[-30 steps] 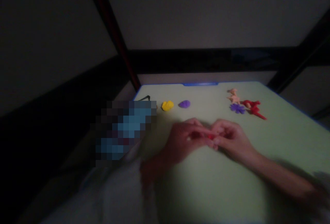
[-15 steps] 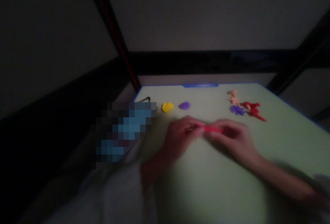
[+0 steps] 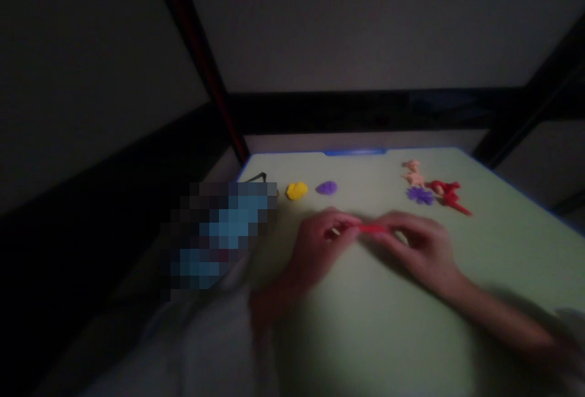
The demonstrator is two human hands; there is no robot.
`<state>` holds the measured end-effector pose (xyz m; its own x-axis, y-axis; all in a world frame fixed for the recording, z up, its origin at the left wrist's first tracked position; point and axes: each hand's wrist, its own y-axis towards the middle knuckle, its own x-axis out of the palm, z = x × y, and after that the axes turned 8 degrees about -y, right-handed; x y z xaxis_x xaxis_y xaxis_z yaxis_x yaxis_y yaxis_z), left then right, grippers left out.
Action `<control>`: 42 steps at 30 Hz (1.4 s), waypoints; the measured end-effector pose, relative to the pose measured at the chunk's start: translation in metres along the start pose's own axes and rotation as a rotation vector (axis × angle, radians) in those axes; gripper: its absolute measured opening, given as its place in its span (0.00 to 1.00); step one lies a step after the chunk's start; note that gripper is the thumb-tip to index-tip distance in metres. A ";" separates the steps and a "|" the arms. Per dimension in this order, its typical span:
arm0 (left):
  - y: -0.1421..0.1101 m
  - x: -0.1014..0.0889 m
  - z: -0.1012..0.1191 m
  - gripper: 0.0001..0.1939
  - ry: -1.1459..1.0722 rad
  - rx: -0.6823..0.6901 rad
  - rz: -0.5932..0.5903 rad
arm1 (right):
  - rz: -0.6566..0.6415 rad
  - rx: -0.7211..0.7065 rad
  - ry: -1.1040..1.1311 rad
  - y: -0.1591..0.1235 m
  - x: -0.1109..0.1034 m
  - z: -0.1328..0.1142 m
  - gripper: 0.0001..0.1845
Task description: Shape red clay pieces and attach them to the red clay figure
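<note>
Between both hands, just above the pale green table [image 3: 365, 318], is a small stick-shaped piece of red modelling clay [image 3: 371, 228]. My left hand [image 3: 320, 239] pinches its left end between thumb and fingertips. The right end is pinched in the same way by my right hand [image 3: 420, 241], whose fingers partly cover it. Beyond my left hand lie a yellow clay lump [image 3: 297, 191] and a flat purple clay lump [image 3: 327, 188]. Past my right hand are a purple flower-like clay piece [image 3: 420, 196], beige clay pieces [image 3: 414, 176] and branching red clay pieces [image 3: 450, 194].
A blue strip [image 3: 355, 152] runs along part of the table's far edge. At the left edge, a pixelated area [image 3: 233, 220] hides what is there, with a thin dark frame [image 3: 261, 176] sticking out above it. The room is dim.
My right fingers have shifted slightly on the red clay, and a gap now shows between thumb and fingers. Both hands stay in nearly the same place; the other pieces have not moved.
</note>
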<state>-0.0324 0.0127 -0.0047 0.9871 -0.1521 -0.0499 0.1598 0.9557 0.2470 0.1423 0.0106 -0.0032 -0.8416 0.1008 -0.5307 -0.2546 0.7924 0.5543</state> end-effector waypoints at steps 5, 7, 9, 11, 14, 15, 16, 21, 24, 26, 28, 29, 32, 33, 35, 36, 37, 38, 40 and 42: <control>-0.001 0.004 0.005 0.05 0.085 -0.023 -0.006 | -0.053 -0.045 0.018 0.001 0.000 0.000 0.04; -0.001 0.004 0.005 0.05 0.091 -0.028 0.005 | -0.048 -0.039 0.019 0.001 0.000 0.000 0.04; 0.000 0.003 0.004 0.05 0.099 -0.028 0.008 | -0.034 -0.036 0.020 0.001 0.000 0.000 0.04; 0.000 0.002 0.003 0.07 0.107 -0.026 0.009 | -0.026 -0.043 0.017 0.001 0.000 -0.001 0.05; -0.001 0.002 0.000 0.12 0.106 -0.033 0.006 | -0.033 -0.053 -0.013 0.002 -0.001 -0.001 0.06; -0.001 0.002 -0.001 0.14 0.097 -0.044 0.009 | -0.040 -0.057 -0.023 0.002 -0.002 -0.001 0.06; -0.002 0.002 -0.002 0.15 0.085 -0.058 0.011 | -0.050 -0.062 -0.031 0.002 -0.002 -0.001 0.07; -0.002 0.003 -0.006 0.11 -0.021 -0.085 -0.020 | -0.051 -0.070 -0.059 0.002 -0.003 0.000 0.06; -0.001 0.004 -0.008 0.08 -0.085 -0.084 -0.060 | -0.016 -0.064 -0.054 0.003 -0.002 0.001 0.04; -0.002 0.004 -0.009 0.10 -0.075 -0.092 -0.085 | -0.017 -0.088 -0.041 0.003 -0.002 0.001 0.03; -0.002 0.004 -0.009 0.11 -0.036 -0.097 -0.109 | -0.027 -0.120 -0.033 0.003 -0.001 0.000 0.03; -0.002 0.003 -0.009 0.11 -0.024 -0.099 -0.117 | -0.027 -0.127 -0.030 0.002 -0.001 0.000 0.03; -0.001 0.003 -0.009 0.10 -0.044 -0.112 -0.110 | 0.001 -0.116 -0.023 0.001 0.000 0.001 0.05; -0.001 0.003 -0.009 0.09 -0.064 -0.117 -0.093 | 0.014 -0.114 -0.025 0.000 0.001 0.001 0.07; 0.000 0.004 -0.009 0.09 -0.115 -0.119 -0.053 | 0.028 -0.130 -0.035 -0.001 0.002 0.002 0.10; 0.000 0.004 -0.009 0.08 -0.141 -0.116 -0.037 | 0.029 -0.148 -0.040 -0.002 0.002 0.003 0.11; 0.001 0.005 -0.009 0.08 -0.166 -0.110 -0.026 | 0.022 -0.168 -0.045 -0.003 0.002 0.003 0.13; 0.001 0.005 -0.008 0.09 -0.185 -0.103 -0.023 | 0.012 -0.191 -0.050 -0.003 0.003 0.003 0.14; 0.001 0.005 -0.007 0.09 -0.201 -0.091 -0.038 | -0.011 -0.234 -0.073 -0.005 0.002 0.004 0.17; 0.001 0.005 -0.007 0.09 -0.192 -0.082 -0.060 | -0.021 -0.276 -0.119 -0.006 0.002 0.005 0.19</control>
<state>-0.0270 0.0150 -0.0115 0.9609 -0.2467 0.1256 0.2243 0.9597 0.1693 0.1445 0.0090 -0.0102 -0.7773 0.1684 -0.6061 -0.4050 0.6032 0.6871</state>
